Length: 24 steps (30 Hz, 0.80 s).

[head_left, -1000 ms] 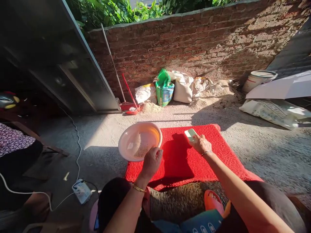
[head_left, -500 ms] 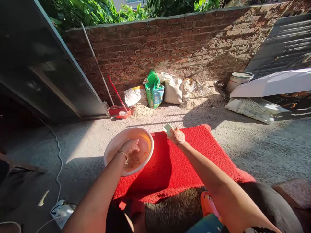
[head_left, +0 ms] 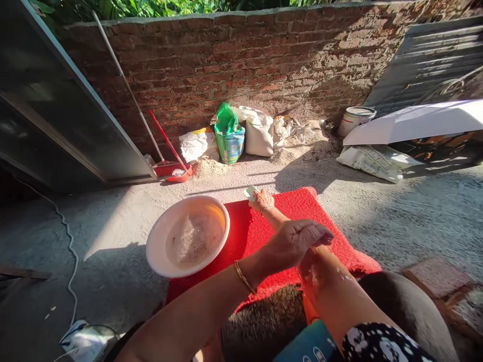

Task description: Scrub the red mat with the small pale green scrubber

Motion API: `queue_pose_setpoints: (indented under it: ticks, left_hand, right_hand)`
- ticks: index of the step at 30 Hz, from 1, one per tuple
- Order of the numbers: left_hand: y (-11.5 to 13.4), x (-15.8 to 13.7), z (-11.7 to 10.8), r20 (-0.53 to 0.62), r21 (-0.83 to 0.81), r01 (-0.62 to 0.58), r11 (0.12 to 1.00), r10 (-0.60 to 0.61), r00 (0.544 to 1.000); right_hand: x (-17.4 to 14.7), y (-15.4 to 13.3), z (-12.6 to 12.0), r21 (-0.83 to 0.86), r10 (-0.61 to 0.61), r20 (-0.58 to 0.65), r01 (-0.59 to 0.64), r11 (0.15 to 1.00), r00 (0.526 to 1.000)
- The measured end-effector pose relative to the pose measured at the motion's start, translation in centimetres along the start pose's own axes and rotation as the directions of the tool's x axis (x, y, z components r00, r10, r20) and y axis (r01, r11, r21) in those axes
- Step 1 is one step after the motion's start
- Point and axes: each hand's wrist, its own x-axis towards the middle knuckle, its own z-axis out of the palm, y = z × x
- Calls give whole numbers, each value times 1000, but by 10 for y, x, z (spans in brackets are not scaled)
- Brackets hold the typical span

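Note:
My left hand (head_left: 296,241) is cupped over my right forearm near the elbow, its fingers stretched out and holding nothing. Wet streaks shine on the skin there. My right hand (head_left: 262,200) is above the far part of the red fuzzy cloth (head_left: 290,203), closed around a pale green rectangular bar of soap (head_left: 249,192). To the left of that hand, a pale plastic basin (head_left: 158,251) of cloudy water stands partly on the cloth. A gold bracelet is on my left wrist and a thin one on my right.
A brick wall (head_left: 196,65) runs across the back, with a green bag (head_left: 229,141), white sacks (head_left: 260,138) and a red dustpan (head_left: 181,174) before it. At right are a white umbrella (head_left: 418,120) and a bucket (head_left: 355,119). A power strip (head_left: 85,339) lies lower left.
My left hand has come out of the basin and moved right onto my right forearm. My right hand still holds the soap. The view has shifted slightly.

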Motion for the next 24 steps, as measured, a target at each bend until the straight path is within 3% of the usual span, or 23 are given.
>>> queue_pose_setpoints:
  ticks: [2,4,5,6,7,8,9,10,13,17,19,21,24]
  left_hand:
    - [-13,-3,3,210,361,-242,901,174,962]
    - [-23,-2,-7,394,650,-389,653,148,907]
    - [-26,-1,-17,396,766,-387,514,98,913]
    - [-29,-1,-29,309,872,-308,381,61,949]
    - [-32,-4,-42,135,955,-140,262,37,990]
    - [-34,-9,-54,-86,984,82,157,19,996]
    - [-36,-16,-65,-289,955,288,67,4,957]
    - [-39,-25,-74,-392,920,393,7,-16,920]
    - [-52,-60,-83,-419,905,425,-4,-179,890]
    - [-84,-101,-76,-451,885,465,9,-232,862]
    - [-104,-116,-76,-468,878,479,5,-198,861]
    - [-122,-127,-77,-494,867,498,-19,-162,854]
    - [-141,-134,-79,-537,842,537,-40,-152,830]
  right_hand:
    - [4,1,-2,21,18,55,-19,1000,998]
    - [5,5,-4,44,28,83,-31,999,996]
    - [5,7,-5,58,36,82,-41,997,996]
    - [4,9,-6,73,47,75,-53,996,996]
    - [2,10,-6,88,62,67,-67,994,996]
    - [0,10,-6,102,75,63,-81,991,995]
    - [-3,8,-6,115,79,61,-86,990,995]
    - [-6,4,-4,127,73,63,-80,989,995]
    - [-18,-15,3,152,7,79,-19,988,997]
    - [-30,-16,13,133,-60,112,45,990,992]
    - [-31,14,12,116,15,115,-29,993,993]
    - [-30,61,4,101,168,98,-178,979,981]
    - [-29,134,-14,74,421,29,-422,904,907]
